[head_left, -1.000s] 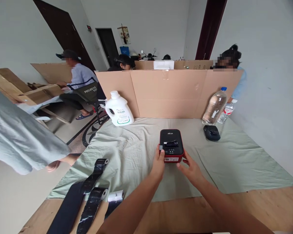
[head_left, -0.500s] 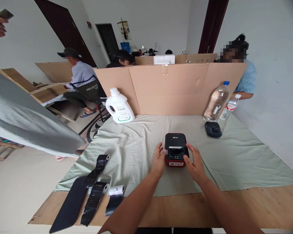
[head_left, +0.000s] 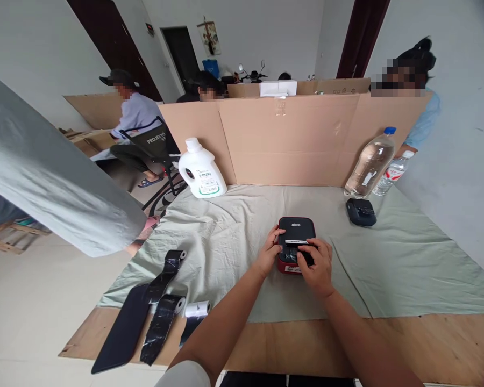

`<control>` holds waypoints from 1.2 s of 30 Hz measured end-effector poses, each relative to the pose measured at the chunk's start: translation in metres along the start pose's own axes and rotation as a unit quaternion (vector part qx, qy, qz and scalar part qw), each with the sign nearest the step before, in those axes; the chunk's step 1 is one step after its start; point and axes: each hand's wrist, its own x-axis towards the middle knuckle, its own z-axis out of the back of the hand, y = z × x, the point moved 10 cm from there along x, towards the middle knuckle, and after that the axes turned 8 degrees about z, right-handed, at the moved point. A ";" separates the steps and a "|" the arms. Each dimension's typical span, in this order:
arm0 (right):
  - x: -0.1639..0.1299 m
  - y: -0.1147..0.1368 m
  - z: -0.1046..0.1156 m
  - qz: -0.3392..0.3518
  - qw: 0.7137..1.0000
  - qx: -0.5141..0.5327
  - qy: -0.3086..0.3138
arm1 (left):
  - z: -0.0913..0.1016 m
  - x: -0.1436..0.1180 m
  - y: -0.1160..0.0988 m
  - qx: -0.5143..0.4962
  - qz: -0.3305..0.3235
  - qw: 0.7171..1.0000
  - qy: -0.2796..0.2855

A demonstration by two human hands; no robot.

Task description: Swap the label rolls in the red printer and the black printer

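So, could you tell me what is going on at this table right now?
A person has both hands on a small black and red printer that sits on a pale green cloth. The left hand grips its left side; the right hand lies over its front top. Black paper rolls lie to the left, and a white jug and water bottle stand behind.

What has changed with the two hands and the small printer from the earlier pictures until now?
Both hands moved from the printer's sides onto it. The right hand now lies over the front top of the small black and red label printer, fingers on its white slot area. The left hand presses its left edge with the thumb on top. The printer stays on the pale green cloth; the black paper rolls, white jug and clear bottle did not move.
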 end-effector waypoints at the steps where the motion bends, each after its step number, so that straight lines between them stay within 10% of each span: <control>1: -0.001 0.001 0.001 0.003 1.000 -0.005 -0.005 | 0.000 0.000 0.000 -0.002 -0.003 1.000 -0.002; 13: -0.013 0.000 -0.001 0.015 0.999 -0.035 -0.024 | -0.001 0.003 -0.011 0.083 -0.076 0.993 -0.032; 24: -0.020 -0.010 -0.002 -0.002 1.000 0.007 -0.025 | -0.008 0.014 -0.023 0.077 0.014 0.996 0.051; 36: -0.028 -0.019 -0.006 0.023 0.994 0.104 -0.029 | 0.000 0.050 -0.057 0.149 0.005 0.987 -0.067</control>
